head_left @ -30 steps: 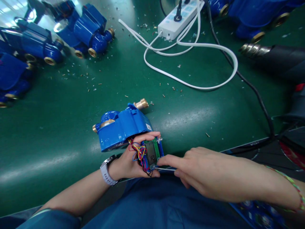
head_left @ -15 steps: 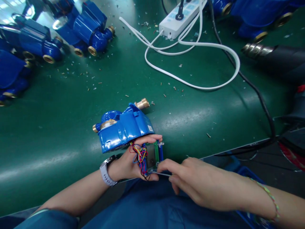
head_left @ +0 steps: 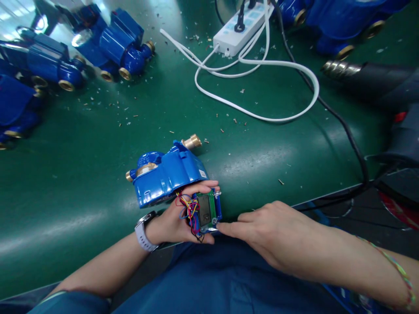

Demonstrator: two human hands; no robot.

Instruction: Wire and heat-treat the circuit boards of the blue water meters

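A small display module (head_left: 205,210) with a green board and grey screen is gripped in my left hand (head_left: 173,224), fingers along its upper edge and thumb below. Red, yellow, blue and black wires (head_left: 190,209) bunch at the module's left side. Just above this hand, a blue water meter (head_left: 168,174) with brass ends lies on the green table. My right hand (head_left: 268,233) reaches in from the right, its index fingertip at the module's lower right corner. The other fingers of that hand are curled under, and what they hold, if anything, is hidden.
A white power strip (head_left: 240,30) with a looped white cable (head_left: 278,118) lies at the top. More blue meters (head_left: 121,43) stand at the upper left and upper right. A black heat gun (head_left: 376,78) with a metal nozzle is at the right, and small scraps dot the green table (head_left: 98,174).
A thin tool seen earlier between my right hand and the module no longer shows clearly. My right index finger now points straighter at the module's corner. The whole view has shifted slightly.
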